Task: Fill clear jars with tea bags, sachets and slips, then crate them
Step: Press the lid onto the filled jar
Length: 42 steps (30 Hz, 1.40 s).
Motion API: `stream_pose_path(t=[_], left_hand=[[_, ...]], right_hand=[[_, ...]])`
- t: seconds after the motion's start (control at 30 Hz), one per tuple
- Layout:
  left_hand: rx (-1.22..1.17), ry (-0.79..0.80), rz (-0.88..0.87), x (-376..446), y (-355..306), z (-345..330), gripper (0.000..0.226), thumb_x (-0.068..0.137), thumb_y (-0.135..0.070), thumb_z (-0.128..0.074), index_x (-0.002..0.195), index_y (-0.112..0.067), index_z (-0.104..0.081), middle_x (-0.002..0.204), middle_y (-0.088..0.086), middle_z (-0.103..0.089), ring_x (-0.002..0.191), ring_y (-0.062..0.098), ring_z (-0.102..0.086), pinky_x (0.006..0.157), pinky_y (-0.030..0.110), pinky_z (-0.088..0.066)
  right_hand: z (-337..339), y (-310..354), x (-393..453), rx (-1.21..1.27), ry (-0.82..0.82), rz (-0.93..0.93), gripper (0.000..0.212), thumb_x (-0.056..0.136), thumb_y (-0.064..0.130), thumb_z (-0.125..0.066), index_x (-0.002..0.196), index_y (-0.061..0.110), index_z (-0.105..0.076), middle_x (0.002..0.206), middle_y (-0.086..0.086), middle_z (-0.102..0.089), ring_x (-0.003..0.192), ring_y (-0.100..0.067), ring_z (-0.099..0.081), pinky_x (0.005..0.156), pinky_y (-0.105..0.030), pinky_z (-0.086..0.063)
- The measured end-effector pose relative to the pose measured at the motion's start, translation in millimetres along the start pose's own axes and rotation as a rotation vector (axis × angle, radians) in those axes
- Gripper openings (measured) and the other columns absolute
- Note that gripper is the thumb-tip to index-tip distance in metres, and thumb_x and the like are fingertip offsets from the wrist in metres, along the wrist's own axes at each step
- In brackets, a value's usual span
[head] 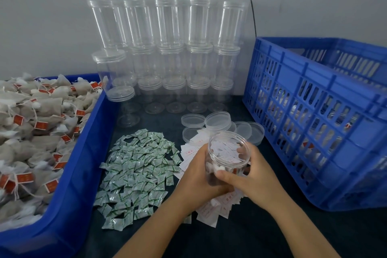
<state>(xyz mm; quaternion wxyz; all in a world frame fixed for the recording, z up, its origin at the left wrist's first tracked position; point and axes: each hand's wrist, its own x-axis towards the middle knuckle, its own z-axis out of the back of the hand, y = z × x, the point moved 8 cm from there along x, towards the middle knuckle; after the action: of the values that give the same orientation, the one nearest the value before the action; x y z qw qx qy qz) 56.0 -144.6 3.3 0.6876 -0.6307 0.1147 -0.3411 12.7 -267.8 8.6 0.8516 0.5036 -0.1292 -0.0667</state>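
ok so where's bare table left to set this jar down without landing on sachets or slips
Bare dark table shows at the near edge, between the right forearm and the blue crate. A smaller patch lies between the stacked jars and the sachet pile. Crowded: sachets, slips and loose lids fill the middle, under the held jar.

left of the sachets (136, 174) stood the blue bin wall (88, 153); behind them, stacked jars (167, 58); rightward, slips (211, 213), then bare table (261, 226).
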Motion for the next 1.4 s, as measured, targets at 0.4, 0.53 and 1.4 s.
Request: stream_pose_path(t=[0.4,0.53,1.4], left_hand=[[0.036,-0.006,0.024,8.3,-9.9,3.0,0.078,0.062,-0.008,-0.085,0.12,-0.041,-0.046,0.116,-0.009,-0.063,0.106,0.01,-0.064,0.081,0.021,-0.054],[0.137,-0.012,-0.037,14.9,-33.6,5.2,0.077,0.061,-0.021,-0.087,0.121,-0.042,-0.043,0.112,-0.022,-0.06,0.103,0.0,-0.061,0.08,0.014,-0.049],[0.365,0.025,-0.056,107.8,-72.1,-20.7,0.078,0.083,-0.043,-0.066,0.147,-0.034,-0.021,0.132,-0.023,-0.04,0.116,-0.008,-0.037,0.091,0.011,-0.029]], right_hand=[[26.9,66.8,25.8,-0.65,0.419,-0.012,0.11,0.074,0.063,-0.076,0.156,0.045,-0.006,0.155,0.008,-0.027,0.141,-0.012,-0.032,0.114,-0.033,-0.034],[41.9,102.5,34.9,-0.839,0.52,-0.004,0.106,0.075,0.06,-0.077,0.152,0.057,-0.005,0.134,0.01,-0.037,0.124,-0.014,-0.044,0.104,-0.034,-0.043],[272.3,256.4,112.4,-0.659,-0.05,-0.128,0.089,0.044,0.054,-0.076,0.128,0.037,-0.054,0.113,0.0,-0.058,0.096,-0.026,-0.063,0.067,-0.029,-0.053]])
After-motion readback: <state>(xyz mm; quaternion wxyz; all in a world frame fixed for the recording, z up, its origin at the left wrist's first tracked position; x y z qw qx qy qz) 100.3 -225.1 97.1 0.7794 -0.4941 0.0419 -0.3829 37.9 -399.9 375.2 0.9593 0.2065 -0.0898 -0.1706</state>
